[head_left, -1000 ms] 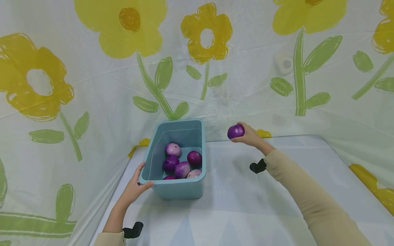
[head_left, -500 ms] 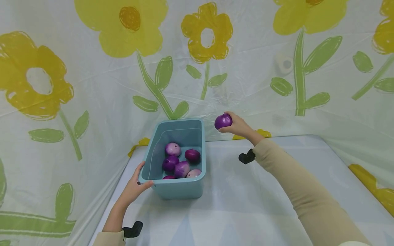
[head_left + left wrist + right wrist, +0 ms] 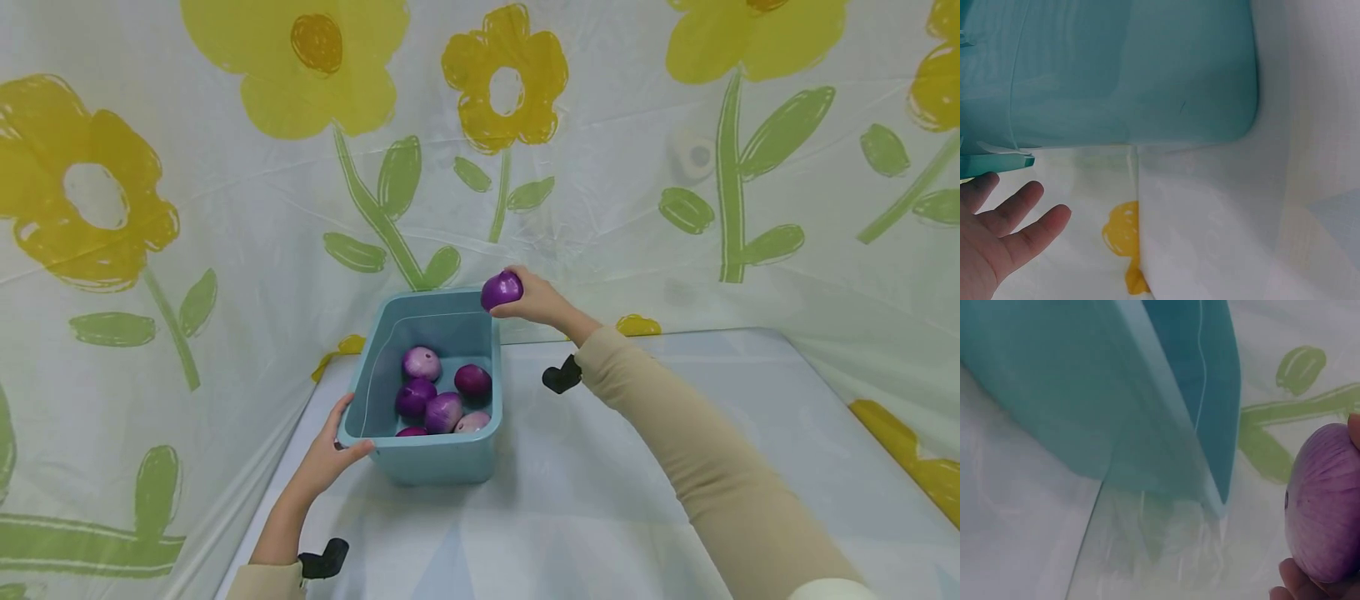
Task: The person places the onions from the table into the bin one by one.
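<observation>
A purple onion (image 3: 502,291) is held between the fingers and thumb of my right hand (image 3: 536,298), over the right rim of a blue plastic bin (image 3: 450,462). In the right wrist view, that onion (image 3: 1325,503) shows at the right edge with fingertips on it. My left hand (image 3: 324,457) grips the bin's near left corner between thumb and fingers. Its other fingers (image 3: 1035,231) spread below the rim in the left wrist view. Inside the bin lie several onions, including a pale one (image 3: 422,364), a dark purple one (image 3: 416,398) and a reddish one (image 3: 473,382).
The bin stands on a white table (image 3: 600,500) near its far left side. A white curtain (image 3: 600,208) printed with yellow flowers hangs behind and to the left. The table's back edge lies close behind the bin.
My right hand has carried its onion leftward and slightly up, from beside the bin to above its right rim. The reddish onion in the bin shifted slightly. My left hand stayed put.
</observation>
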### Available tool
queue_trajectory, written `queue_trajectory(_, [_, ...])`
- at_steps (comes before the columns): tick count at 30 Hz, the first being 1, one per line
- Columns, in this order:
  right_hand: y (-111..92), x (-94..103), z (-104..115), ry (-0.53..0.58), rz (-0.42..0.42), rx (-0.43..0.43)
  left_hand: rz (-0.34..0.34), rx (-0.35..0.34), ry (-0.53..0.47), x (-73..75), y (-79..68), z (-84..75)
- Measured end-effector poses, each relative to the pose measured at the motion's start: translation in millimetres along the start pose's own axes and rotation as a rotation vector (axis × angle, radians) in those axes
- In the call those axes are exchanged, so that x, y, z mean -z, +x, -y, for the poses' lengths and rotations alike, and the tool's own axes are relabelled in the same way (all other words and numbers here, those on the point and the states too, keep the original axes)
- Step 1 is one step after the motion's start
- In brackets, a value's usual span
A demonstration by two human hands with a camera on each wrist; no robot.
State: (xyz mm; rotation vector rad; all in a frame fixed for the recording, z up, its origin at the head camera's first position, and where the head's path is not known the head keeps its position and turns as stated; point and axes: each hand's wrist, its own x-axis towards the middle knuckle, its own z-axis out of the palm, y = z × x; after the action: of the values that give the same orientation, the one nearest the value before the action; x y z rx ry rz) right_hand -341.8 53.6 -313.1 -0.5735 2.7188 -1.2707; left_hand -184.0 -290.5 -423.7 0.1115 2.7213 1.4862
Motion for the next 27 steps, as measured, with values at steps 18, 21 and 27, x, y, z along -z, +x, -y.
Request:
queue_trajectory(18, [11.1,-47.4,42.7,-0.105,0.051,0.069,0.006,0.024,0.007,0.0,-0.6,-0.9])
queue_trajectory(21, [11.3,-55.9,46.1,-0.142,0.059,0.063,0.006,0.021,0.003,0.3,-0.5,-0.9])
queue_trajectory(27, [8.9,-68.4,53.1,-0.152,0.112,0.025,-0.001,0.0,0.002,-0.1,-0.7,0.1])
